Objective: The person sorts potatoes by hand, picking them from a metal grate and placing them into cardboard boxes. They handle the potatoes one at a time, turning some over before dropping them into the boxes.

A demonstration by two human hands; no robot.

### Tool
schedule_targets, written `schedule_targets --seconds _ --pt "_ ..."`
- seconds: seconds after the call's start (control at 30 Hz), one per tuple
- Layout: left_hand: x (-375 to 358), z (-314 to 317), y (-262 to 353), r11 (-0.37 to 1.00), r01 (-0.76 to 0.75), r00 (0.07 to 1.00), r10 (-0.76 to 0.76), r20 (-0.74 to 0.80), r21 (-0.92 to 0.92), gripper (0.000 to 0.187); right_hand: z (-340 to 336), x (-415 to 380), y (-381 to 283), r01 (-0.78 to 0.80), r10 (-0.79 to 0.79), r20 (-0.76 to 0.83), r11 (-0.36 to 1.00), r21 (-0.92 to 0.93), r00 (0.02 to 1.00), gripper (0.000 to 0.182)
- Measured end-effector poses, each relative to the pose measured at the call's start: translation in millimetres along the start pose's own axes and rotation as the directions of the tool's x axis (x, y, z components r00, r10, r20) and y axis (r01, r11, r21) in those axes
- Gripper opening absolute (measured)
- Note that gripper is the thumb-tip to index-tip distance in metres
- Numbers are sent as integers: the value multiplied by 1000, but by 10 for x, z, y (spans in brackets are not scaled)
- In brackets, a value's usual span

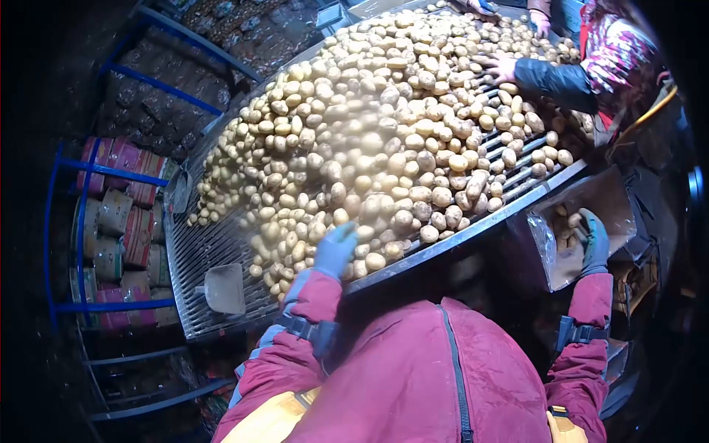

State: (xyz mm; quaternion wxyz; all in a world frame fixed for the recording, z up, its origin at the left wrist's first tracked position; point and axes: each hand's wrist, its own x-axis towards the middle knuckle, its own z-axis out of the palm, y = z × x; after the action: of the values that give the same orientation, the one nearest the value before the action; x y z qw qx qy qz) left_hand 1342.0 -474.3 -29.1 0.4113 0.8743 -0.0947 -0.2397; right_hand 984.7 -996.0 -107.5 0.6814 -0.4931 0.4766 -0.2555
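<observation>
A large heap of potatoes (354, 140) covers the slatted metal table (203, 255). My left hand (336, 251), in a blue-grey glove, reaches to the near edge of the heap; its fingertips touch or nearly touch a potato, and whether they grip it is unclear. My right hand (593, 242), in a greenish glove, is over an open box (543, 247) to the right of the table, its fingers curved beside a potato (574, 220). More potatoes lie inside the box, partly in shadow.
A grey scoop (224, 289) lies on the slats at the left. Stacked boxes (122, 221) stand behind a blue frame (70, 306). At the upper right, a co-worker's hand (502, 68) touches the potatoes; other co-workers' hands are at the far edge.
</observation>
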Motion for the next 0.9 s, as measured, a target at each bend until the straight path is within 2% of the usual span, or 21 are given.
schedule_targets --seconds 0.03,0.07,0.13,0.2,0.23,0.27,0.33,0.4,0.43,0.47,0.53,0.6,0.63,0.67,0.7,0.73,0.8,0.83,0.87,0.9 --pt "89 -145 0 996 -63 993 69 -98 62 39 288 -101 -47 -11 9 58 1000 20 998 29" --pt "314 -192 -287 993 -119 969 111 -222 -23 43 597 -229 -89 -23 18 116 999 41 993 29" --pt "707 -397 -494 982 -128 958 158 -240 136 47 1296 -539 -262 -116 118 158 993 -22 980 31" --pt "899 -353 -267 941 -210 922 281 -265 267 50 1771 -546 -47 -147 143 344 989 -16 928 33" --pt "992 -290 -164 912 -244 898 341 -278 329 51 2028 -606 25 -217 191 412 976 17 891 33" --pt "1128 -183 -193 941 -211 921 282 -269 266 59 2297 -690 88 -292 236 481 955 44 844 34" --pt "1359 97 -454 858 -99 876 316 -365 504 62 2767 -866 142 -147 166 604 986 -81 780 33" --pt "1354 -37 -563 838 -121 884 334 -326 532 60 3126 -947 156 -197 313 621 948 -251 718 33" --pt "1339 -122 -608 826 -135 889 345 -301 547 60 3256 -1006 142 -252 359 629 933 -256 690 33" --pt "1254 -254 -590 896 -136 914 278 -296 422 58 3331 -983 337 -214 285 674 958 -189 682 32" --pt "1129 -630 -562 981 -120 951 159 -264 155 54 3442 -935 566 -155 244 673 969 -191 698 33" --pt "1157 -951 -766 905 34 966 79 -247 424 48 3593 -1051 304 -242 321 668 947 -212 671 34" --pt "1188 -979 -1093 919 -143 883 286 -372 366 51 3630 -1109 208 -289 366 663 930 -229 653 34" --pt "1248 -1031 -1114 851 -93 817 362 -450 517 47 3652 -1094 185 -296 373 660 927 -232 652 34" --pt "1298 -1021 -1141 843 -161 782 426 -454 514 46 3660 -1096 178 -307 387 656 921 -239 648 34" --pt "1261 -1005 -787 830 -225 742 486 -462 511 45 3670 -1103 184 -319 401 653 915 -248 642 35" --pt "1395 -834 -402 685 -383 702 652 -286 620 41 3687 -1086 279 -338 395 659 915 -221 640 35" --pt "1442 -689 -183 616 -465 648 727 -229 636 35 3690 -1071 303 -345 390 660 916 -206 643 35" --pt "1516 -563 -72 599 -478 679 716 -163 642 36 3708 -1098 244 -311 379 654 924 -224 655 35" --pt "1568 -438 21 621 -440 782 620 -63 648 40 3746 -1168 138 -278 369 647 929 -243 667 35"
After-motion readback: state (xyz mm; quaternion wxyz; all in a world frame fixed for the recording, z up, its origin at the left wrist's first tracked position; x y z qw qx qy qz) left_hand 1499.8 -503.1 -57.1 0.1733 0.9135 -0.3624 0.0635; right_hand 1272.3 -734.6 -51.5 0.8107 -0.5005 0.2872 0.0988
